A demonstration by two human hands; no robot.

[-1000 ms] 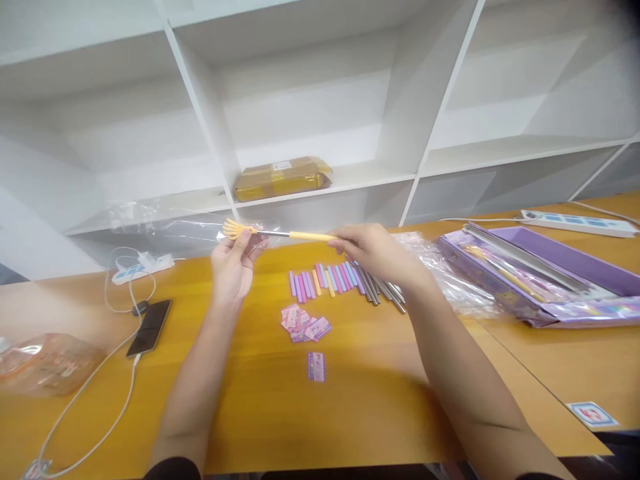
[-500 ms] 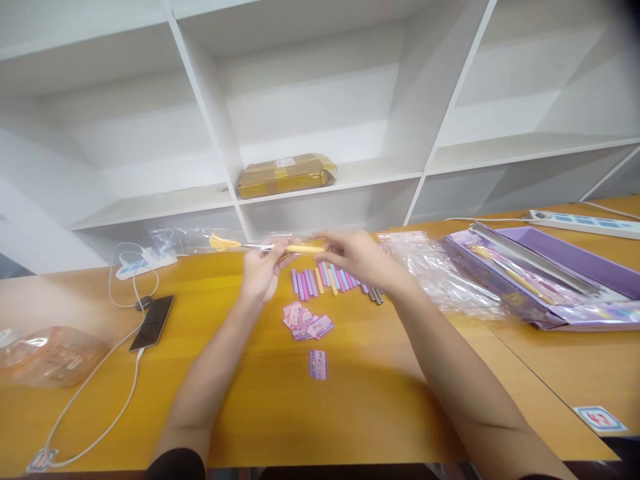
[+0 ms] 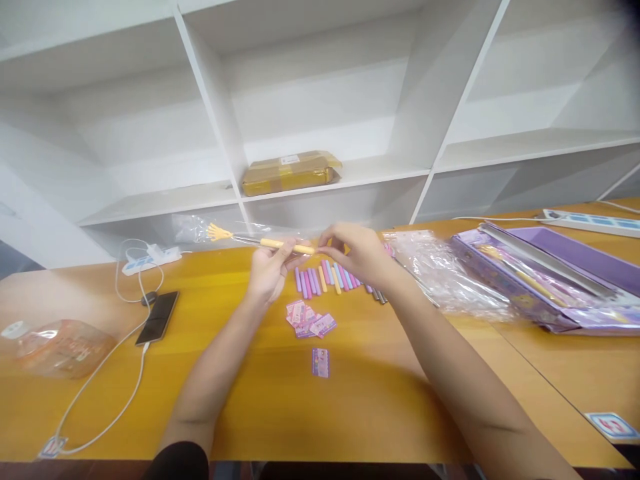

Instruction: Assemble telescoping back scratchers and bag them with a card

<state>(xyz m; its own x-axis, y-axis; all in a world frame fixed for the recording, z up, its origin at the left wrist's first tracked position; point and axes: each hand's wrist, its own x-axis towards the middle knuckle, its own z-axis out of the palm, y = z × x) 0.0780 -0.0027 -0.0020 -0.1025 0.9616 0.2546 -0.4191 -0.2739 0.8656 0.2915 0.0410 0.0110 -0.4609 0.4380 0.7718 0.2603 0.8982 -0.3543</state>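
Under both grips extends the wooden desk (image 3: 375, 413). To the right of the right grip (image 3: 355, 250), well apart from it, stands the purple box (image 3: 585, 257), and between these two lies a heap of clear plastic wrap (image 3: 440, 273). The yellow stick (image 3: 266, 243) is held in the air above the desk. Its long axis runs from left to right, almost level, with its hand-shaped head (image 3: 219, 232) pointing leftward from the left grip (image 3: 267, 273). This left grip is closed around the handle (image 3: 273, 245) and is the nearer one to the head. The right grip is at the handle's opposite end, fingertips bent nearly together; whether they hold it, I cannot tell. On the near side of the grips lie coloured tubes (image 3: 323, 279), then a pile of cards (image 3: 304, 317).
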